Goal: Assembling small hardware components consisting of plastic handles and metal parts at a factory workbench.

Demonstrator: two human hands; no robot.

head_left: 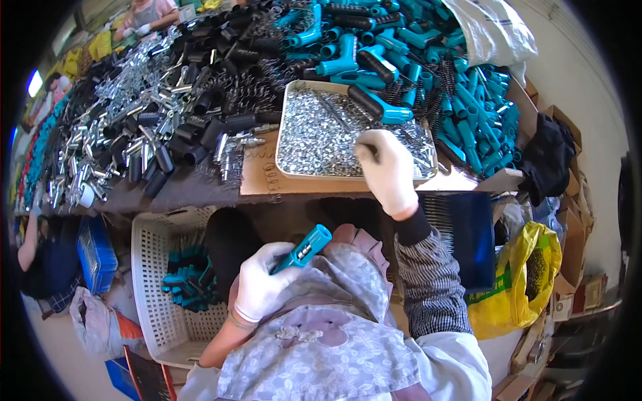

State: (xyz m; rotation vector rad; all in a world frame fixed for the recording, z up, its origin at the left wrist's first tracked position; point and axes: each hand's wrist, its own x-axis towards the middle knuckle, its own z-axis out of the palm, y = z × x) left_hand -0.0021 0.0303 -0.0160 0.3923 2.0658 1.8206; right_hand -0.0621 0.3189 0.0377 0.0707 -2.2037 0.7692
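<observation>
My left hand (263,279), in a white glove, is wrapped round a teal plastic tool housing (309,247) above my lap. Its round end points up and to the right, and metal shows in a slot along its side. My gloved right hand (386,167) is over the near right part of a white tray (289,167) of small shiny metal pieces (314,137). Its fingers are curled together; whatever they hold is hidden. Across the tray's far right corner lies a teal and black pistol-shaped housing (380,107).
Heaps of teal housings (481,120), black sleeves (200,134), springs and metal tubes (87,160) cover the table. A white perforated basket (150,294) with teal parts stands at lower left. A yellow bag (495,311) sits at right. Other people (148,17) work at far left.
</observation>
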